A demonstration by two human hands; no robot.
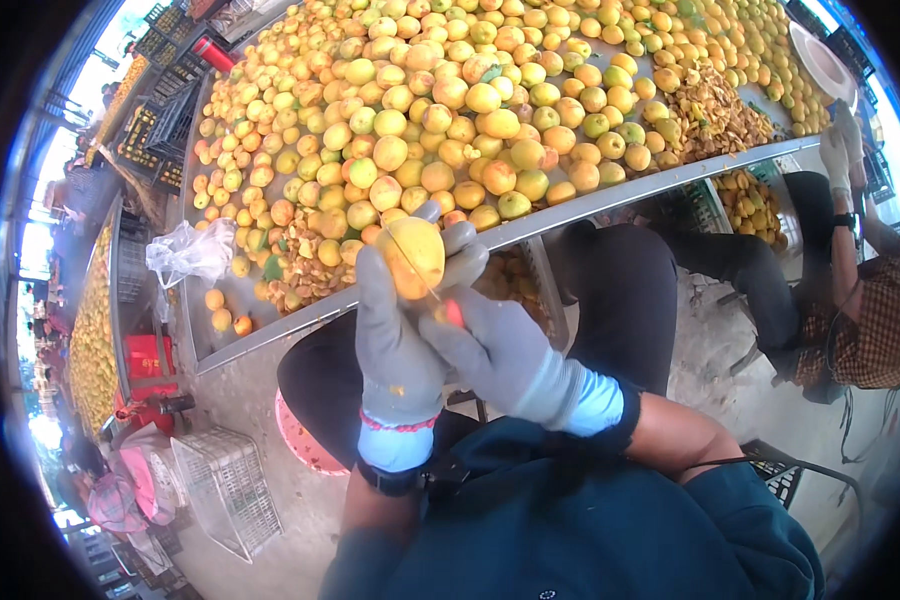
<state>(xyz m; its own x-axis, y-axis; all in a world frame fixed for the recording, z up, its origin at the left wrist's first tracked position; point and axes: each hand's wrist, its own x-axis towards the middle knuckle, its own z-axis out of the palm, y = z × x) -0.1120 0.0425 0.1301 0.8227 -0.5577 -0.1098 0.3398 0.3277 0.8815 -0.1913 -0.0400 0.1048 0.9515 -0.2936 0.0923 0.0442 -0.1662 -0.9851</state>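
Both grey-gloved hands meet in the head view: the left hand (402, 350) is wrapped around a yellow fruit (413, 258), thumb on its left side and fingers behind and to its right, while the right hand (505, 360) grips a tool with a red handle (454, 313), its knuckles against the left palm. The fruit sits above the left palm, just before the near rim of the surface (530, 217); it is roundish, only slightly longer upright than across. A thin dark line slants over its face from upper left down toward the red handle; whether it is blade or cut, I cannot tell. The metal rim climbs from lower left to upper right behind the hands, with heaped fruit (440, 120) close against it. At the near left corner the heap thins to loose pieces beside a clear plastic bag (192, 252). Grey floor (710, 350) shows right of the person's knee (620, 300).
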